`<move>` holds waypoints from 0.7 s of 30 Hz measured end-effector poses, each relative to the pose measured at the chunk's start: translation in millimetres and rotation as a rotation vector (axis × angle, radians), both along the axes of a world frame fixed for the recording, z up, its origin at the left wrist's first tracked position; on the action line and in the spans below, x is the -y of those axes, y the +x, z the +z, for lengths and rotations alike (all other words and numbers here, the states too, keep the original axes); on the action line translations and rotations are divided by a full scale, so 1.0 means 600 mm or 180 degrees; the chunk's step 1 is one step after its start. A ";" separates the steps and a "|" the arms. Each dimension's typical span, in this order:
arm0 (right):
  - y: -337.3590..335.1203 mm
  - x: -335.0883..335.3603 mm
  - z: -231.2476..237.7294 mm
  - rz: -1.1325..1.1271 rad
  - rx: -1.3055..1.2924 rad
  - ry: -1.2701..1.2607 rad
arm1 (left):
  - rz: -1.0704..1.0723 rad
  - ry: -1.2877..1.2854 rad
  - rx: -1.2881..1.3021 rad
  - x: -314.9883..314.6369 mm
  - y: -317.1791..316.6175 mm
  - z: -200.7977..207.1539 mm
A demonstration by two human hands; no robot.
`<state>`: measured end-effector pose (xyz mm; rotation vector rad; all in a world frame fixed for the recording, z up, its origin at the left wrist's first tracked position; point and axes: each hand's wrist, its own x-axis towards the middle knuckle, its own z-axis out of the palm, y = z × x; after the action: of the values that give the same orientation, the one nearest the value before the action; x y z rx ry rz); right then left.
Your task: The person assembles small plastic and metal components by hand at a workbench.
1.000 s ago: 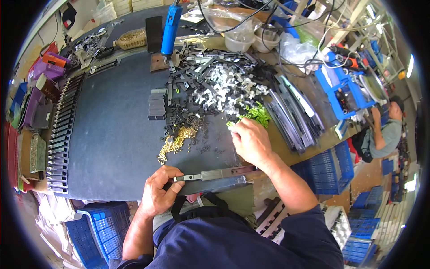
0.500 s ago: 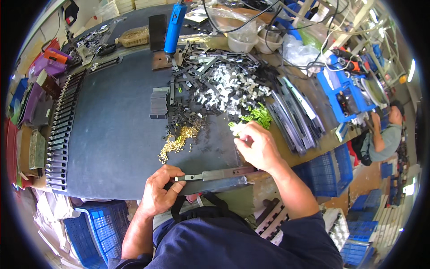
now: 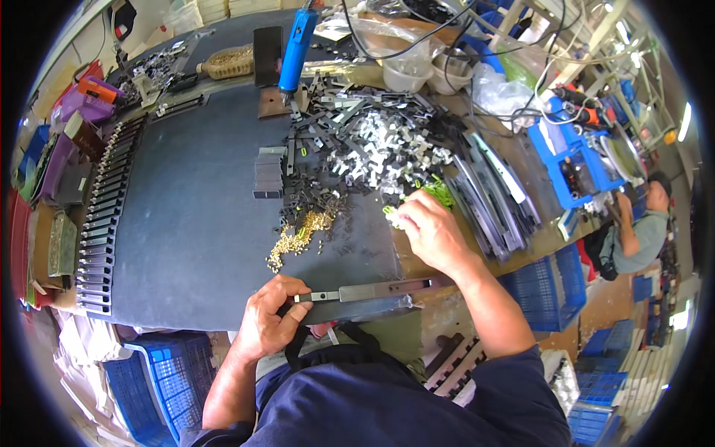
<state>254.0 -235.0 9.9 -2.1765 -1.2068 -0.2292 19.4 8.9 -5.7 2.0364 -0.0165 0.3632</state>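
Note:
My left hand grips the near end of a long dark metal bar that lies along the front edge of the dark mat. My right hand reaches forward to a small heap of green plastic pieces, fingers pinched on one small green piece at its left side. Just beyond lies a big pile of grey and black metal brackets. A scatter of small brass-coloured parts lies between the two hands.
A row of dark bars lines the mat's left edge. A blue power tool hangs at the back. Long metal strips lie right of the pile. Blue crates stand below the bench. Another person sits at far right.
My right hand has shifted slightly among the green pieces. My left hand and the bar have stayed where they were.

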 end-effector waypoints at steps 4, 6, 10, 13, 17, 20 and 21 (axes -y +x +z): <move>-0.010 0.011 0.004 -0.0063 -0.0580 0.0330 | 0.0027 -0.0024 -0.0082 0.001 0.000 0.003; -0.011 0.013 0.003 -0.0062 -0.0599 0.0382 | 0.0037 0.0041 -0.0018 -0.001 0.000 0.001; -0.014 0.012 0.004 -0.0175 -0.0942 0.0373 | 0.0031 -0.0062 -0.0093 -0.001 0.000 0.003; -0.016 0.016 0.007 -0.0239 -0.0951 0.0403 | 0.0040 0.0009 -0.0062 0.000 0.002 0.005; -0.022 0.014 0.013 -0.0321 -0.1289 0.0324 | 0.0080 -0.0094 -0.0065 0.001 0.001 0.000; -0.024 0.015 0.008 -0.0097 -0.0352 0.0265 | 0.0066 -0.0148 -0.0093 0.000 0.001 0.003; -0.027 0.012 0.011 0.0001 -0.0089 0.0237 | 0.0061 -0.0155 -0.0132 0.000 0.001 0.003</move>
<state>238.0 -242.4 16.3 -2.1088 -1.1651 -0.2391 20.0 9.1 -3.8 1.9968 0.0370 0.3302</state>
